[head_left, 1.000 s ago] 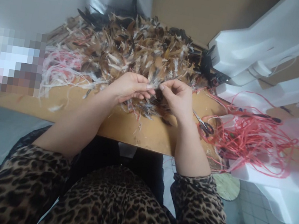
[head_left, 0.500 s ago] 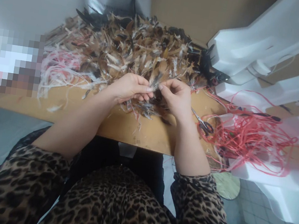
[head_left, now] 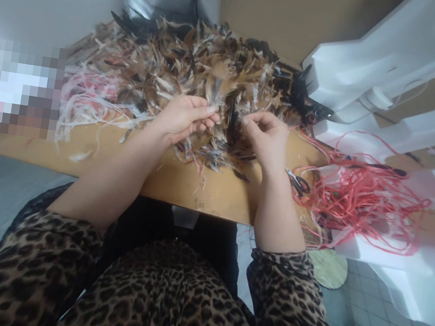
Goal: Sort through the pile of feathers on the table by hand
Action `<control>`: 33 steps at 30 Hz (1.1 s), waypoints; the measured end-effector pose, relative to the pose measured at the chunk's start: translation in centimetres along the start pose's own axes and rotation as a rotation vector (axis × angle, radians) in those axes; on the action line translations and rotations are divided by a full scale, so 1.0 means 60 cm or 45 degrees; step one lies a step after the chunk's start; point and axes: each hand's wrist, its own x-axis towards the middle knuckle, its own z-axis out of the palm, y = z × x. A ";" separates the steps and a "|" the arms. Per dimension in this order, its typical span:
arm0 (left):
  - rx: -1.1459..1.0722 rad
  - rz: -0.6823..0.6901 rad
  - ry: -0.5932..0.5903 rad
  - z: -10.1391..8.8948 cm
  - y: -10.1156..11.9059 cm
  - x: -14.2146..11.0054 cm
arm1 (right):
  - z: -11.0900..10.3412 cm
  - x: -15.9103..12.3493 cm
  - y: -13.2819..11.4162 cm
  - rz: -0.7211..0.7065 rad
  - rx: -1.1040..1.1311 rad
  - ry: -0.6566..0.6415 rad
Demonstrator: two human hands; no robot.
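A big heap of brown, white and black feathers (head_left: 198,73) covers the back of a wooden table (head_left: 197,187). My left hand (head_left: 185,117) is closed in a pinch on a brown feather (head_left: 214,89) that stands up above its fingertips. My right hand (head_left: 268,138) is curled just to the right, fingers pinched on a small bunch of dark feathers (head_left: 233,127). The two hands are a short gap apart over loose feathers at the table's near edge.
Scissors (head_left: 298,181) lie by my right wrist. A tangle of red cord (head_left: 363,198) spreads to the right. White and pink strips (head_left: 88,97) lie at the left. White foam pieces (head_left: 387,63) stand at the right, a tiled floor below.
My hands were pinched together on one spot; now they have drawn apart. The left hand has lifted slightly with a feather, the right has shifted right.
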 end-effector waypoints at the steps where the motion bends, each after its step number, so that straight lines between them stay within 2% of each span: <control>1: -0.019 0.010 0.020 -0.001 0.001 0.001 | -0.003 -0.001 0.000 0.021 -0.047 -0.157; 4: -0.026 0.017 0.033 -0.003 0.000 0.004 | -0.007 -0.008 -0.004 0.047 -0.290 -0.631; 5: -0.021 0.018 0.030 -0.003 -0.001 0.004 | -0.006 -0.011 -0.007 0.030 -0.394 -0.715; 7: -0.010 0.016 0.025 -0.004 -0.003 0.003 | -0.004 -0.016 -0.014 -0.009 -0.584 -0.773; 11: 0.004 0.006 0.010 -0.003 -0.004 0.001 | -0.001 -0.021 -0.024 0.010 -0.823 -0.810; 14: 0.015 0.011 -0.013 -0.004 -0.004 0.000 | -0.003 -0.021 -0.025 -0.003 -0.843 -0.819; 18: 0.005 0.019 -0.064 -0.004 -0.005 0.000 | -0.016 -0.019 -0.028 -0.025 -0.575 -0.779; 25: -0.007 -0.038 -0.155 -0.002 -0.003 -0.005 | -0.029 -0.022 -0.037 0.288 0.055 -0.730; 28: 0.035 -0.036 -0.163 -0.003 -0.005 -0.006 | -0.030 -0.021 -0.037 0.290 0.153 -0.702; 33: 0.209 -0.022 -0.209 0.000 -0.010 -0.005 | -0.031 -0.017 -0.027 0.188 0.178 -0.655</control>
